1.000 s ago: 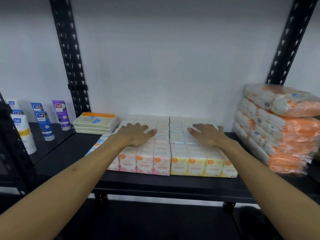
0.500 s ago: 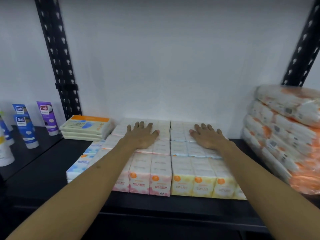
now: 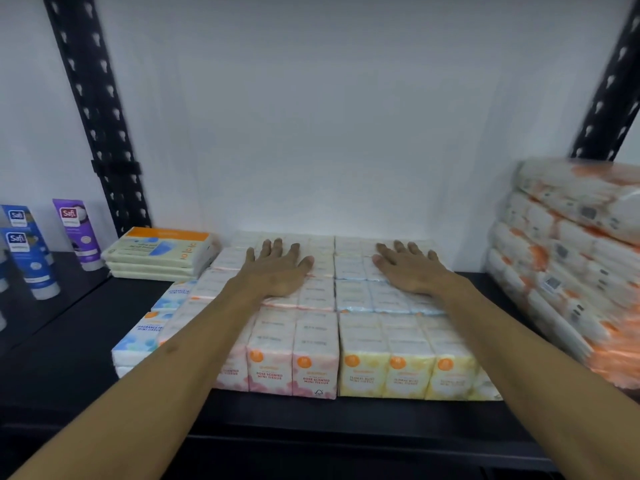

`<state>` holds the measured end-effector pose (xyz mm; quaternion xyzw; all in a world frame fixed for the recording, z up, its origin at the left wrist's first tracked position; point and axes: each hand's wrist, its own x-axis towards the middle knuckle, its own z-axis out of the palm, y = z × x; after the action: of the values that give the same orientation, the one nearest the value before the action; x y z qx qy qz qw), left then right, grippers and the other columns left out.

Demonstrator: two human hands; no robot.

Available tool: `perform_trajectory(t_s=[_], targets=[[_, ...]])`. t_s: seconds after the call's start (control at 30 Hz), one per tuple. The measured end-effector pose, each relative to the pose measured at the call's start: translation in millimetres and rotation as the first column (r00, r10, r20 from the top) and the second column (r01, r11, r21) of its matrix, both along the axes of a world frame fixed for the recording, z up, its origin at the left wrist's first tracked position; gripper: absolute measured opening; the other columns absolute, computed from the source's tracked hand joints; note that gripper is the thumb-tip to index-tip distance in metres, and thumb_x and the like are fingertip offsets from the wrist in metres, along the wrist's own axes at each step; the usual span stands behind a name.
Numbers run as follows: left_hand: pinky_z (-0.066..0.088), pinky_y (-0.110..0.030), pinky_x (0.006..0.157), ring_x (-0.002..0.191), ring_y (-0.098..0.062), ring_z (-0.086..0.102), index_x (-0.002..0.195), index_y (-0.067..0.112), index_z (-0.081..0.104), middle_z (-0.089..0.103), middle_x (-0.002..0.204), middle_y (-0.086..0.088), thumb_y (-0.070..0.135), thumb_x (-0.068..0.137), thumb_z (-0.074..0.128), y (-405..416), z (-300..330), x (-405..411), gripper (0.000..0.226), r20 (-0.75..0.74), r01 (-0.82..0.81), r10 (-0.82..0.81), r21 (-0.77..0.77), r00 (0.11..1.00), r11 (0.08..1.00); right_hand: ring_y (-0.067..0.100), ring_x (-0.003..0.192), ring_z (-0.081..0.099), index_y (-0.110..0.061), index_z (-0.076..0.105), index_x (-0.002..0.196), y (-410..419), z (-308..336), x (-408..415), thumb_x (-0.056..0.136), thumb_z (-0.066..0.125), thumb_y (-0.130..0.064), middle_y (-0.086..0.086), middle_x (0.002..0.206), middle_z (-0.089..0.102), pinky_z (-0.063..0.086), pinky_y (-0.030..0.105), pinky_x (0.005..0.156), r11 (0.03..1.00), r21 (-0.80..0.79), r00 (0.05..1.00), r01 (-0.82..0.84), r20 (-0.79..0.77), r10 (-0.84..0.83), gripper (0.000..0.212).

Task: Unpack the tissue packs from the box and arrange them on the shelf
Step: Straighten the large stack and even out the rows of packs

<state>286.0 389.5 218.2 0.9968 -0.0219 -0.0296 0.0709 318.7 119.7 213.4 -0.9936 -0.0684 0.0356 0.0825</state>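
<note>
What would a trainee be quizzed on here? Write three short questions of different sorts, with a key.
1. True or false: the left hand lies flat on the pink tissue packs.
2. Multiple choice: the yellow tissue packs stand A) left of the pink ones, B) right of the pink ones, C) on top of them.
3. Fill in: the right hand rests with its fingers ____, gripping nothing.

Key: 1 true; 2 B; 3 straight.
</note>
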Motion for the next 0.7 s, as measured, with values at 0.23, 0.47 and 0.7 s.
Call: perform_trajectory(t_s=[0.23,0.47,0.7], targets=[[-0.004,-0.054,0.125,0.157,-0.029,-0.005,0.163,0.024,0.007,-0.002,0.171,-0.009,0.060,0.104,0.017,-4,7,-8,0.070,0.025,-0.012,0.012,-0.022,1.000,1.000,0.030,0.154,0.010,-0.034,0.018,0.159,6,8,-18,0.104,0.012,-0.055,0.004,0.168,0.014,0.006,0.059,0.121,1.000,-0.025,0.998,0.018,0.062,-0.016,0.059],[0.002,-0.049,0.126,0.157,-0.021,0.003,0.161,0.031,0.019,0.008,0.170,-0.001,0.068,0.100,0.026,3,22,-75,0.072,0.050,0.133,-0.126,-0.184,0.991,0.974,0.015,0.154,0.013,-0.037,0.025,0.158,13,25,-89,0.096,0.012,-0.074,-0.010,0.166,0.022,0.001,0.051,0.124,0.985,0.128,0.986,-0.112,0.138,0.094,0.073],[-0.004,-0.047,0.126,0.157,-0.020,-0.008,0.162,0.032,0.004,-0.004,0.171,-0.002,0.074,0.097,0.019,1,2,-103,0.079,0.028,0.148,-0.147,-0.042,0.989,0.988,0.018,0.155,-0.012,-0.043,0.003,0.159,20,2,-121,0.095,0.008,-0.074,-0.007,0.169,-0.006,-0.012,0.055,0.122,0.993,0.052,0.994,-0.110,-0.010,0.110,0.071]])
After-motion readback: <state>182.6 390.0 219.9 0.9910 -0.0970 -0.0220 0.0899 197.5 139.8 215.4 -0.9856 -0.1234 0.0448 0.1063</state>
